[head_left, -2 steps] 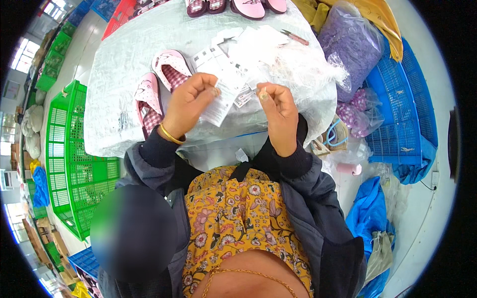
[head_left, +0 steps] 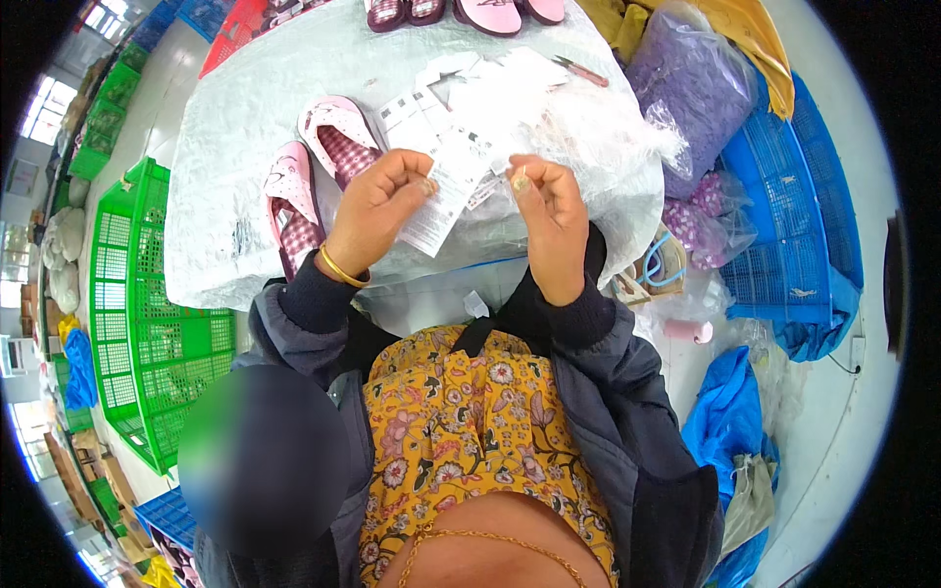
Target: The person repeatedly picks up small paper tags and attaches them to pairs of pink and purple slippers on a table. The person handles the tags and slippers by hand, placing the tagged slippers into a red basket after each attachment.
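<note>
My left hand [head_left: 385,199] is closed, thumb against fingers, on the edge of a white printed paper tag [head_left: 437,218]. The tag hangs tilted over the near part of the table. Across from it, my right hand [head_left: 545,201] pinches thumb and forefinger together; what they hold is too small to make out. Left of my hands lies a pair of pink slippers with checked lining, one slipper [head_left: 292,211] nearer the edge and the other slipper [head_left: 338,137] beside it. More printed white tags [head_left: 417,113] are spread beyond my hands.
The table [head_left: 225,127] has a plastic cover. Dark-handled snips [head_left: 580,72] lie near crumpled clear plastic bags [head_left: 608,127]. More pink slippers [head_left: 490,17] stand at the far edge. A green crate [head_left: 162,314] is on the left; a purple-filled bag [head_left: 691,88] and blue crate [head_left: 784,206] are on the right.
My left hand has shifted slightly right and down with the paper tag, whose lower corner has swung a little to the right. My right hand is almost unmoved.
</note>
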The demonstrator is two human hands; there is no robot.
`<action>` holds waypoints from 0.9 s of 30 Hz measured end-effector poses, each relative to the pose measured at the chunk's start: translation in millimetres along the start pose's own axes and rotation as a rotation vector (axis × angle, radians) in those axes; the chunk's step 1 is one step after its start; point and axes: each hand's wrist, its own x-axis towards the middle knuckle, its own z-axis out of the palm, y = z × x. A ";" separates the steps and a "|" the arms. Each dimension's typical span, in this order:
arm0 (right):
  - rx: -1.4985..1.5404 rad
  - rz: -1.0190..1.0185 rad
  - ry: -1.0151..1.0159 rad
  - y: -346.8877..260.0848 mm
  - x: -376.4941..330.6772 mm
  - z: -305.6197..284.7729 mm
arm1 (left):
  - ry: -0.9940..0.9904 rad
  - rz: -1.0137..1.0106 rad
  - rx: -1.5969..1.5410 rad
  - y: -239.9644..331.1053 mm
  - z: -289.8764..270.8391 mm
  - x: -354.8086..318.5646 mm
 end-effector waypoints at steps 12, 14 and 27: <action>0.090 -0.091 0.054 7.3 -0.4 3.4 | -0.092 -0.169 -0.113 -32.3 31.1 -15.9; 0.214 -0.032 0.007 4.1 2.0 -1.2 | -0.116 -0.230 -0.080 -31.5 27.6 -16.7; -0.538 -0.589 -0.487 -7.0 -19.2 -4.6 | -0.006 -0.476 -0.746 -31.8 33.6 -19.6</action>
